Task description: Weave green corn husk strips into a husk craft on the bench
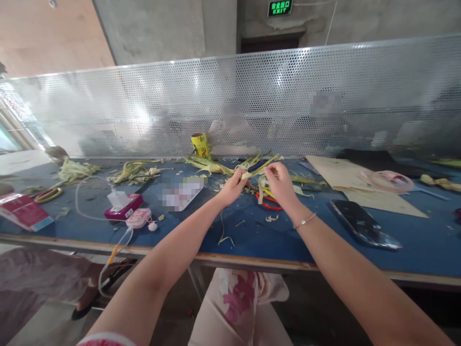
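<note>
Blue table (201,230), hands (232,187) (280,183) pinching plant strip (255,175)

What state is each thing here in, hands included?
Left hand, fingers pinched on a pale leaf strip.
Right hand, fingers pinched, seemingly on the same strip.
Yellow container, upright.
White adapter, seated on purple power strip.
Black phone, face up, screen dark.
White-edged device, lying flat, screen blurred out.
Exit sign, lit.

We are in what looks like a workshop: a long blue bench (252,240) strewn with plant scraps (135,171) stretches before us, backed by a perforated metal screen (245,86), and beyond it we see a bare concrete wall (165,29) with a lit green exit sign (280,8).
</note>
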The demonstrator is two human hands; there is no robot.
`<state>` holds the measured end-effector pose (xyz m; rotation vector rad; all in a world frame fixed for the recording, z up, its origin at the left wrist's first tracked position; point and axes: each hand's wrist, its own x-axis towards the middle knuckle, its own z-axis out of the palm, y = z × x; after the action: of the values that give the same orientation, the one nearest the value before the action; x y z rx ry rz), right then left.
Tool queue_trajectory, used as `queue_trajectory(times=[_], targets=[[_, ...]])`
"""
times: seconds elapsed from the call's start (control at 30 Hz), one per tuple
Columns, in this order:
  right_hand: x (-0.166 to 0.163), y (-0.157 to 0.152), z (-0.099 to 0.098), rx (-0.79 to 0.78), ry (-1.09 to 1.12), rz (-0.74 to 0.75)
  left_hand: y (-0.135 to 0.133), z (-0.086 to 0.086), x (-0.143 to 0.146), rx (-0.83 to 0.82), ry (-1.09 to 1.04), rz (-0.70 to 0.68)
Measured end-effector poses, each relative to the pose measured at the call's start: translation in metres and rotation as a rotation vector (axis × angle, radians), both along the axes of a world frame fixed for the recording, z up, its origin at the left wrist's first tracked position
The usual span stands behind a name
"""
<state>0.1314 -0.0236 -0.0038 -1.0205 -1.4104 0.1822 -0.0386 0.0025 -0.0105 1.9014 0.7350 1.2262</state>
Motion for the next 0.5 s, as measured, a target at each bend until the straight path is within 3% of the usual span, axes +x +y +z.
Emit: queue_trajectory(times=[0.2,0.33,0.5], targets=[[-0.0019,0.0138,-0.0064,-0.273,0.423,0.245,-0.0018,0.0018,0.0012,-0.036,-0.050,-0.043],[-0.0045,0.0108,-0.0048,-0.242,0.624,0.387,-0.0063,0.0053,0.0045,-0.098,-0.044,-0.075],[-0.0012,0.0096,-0.0024,-0.234,0.619,0.420,-0.0075,0.0074,0.0071,-0.137,-0.130,-0.073]])
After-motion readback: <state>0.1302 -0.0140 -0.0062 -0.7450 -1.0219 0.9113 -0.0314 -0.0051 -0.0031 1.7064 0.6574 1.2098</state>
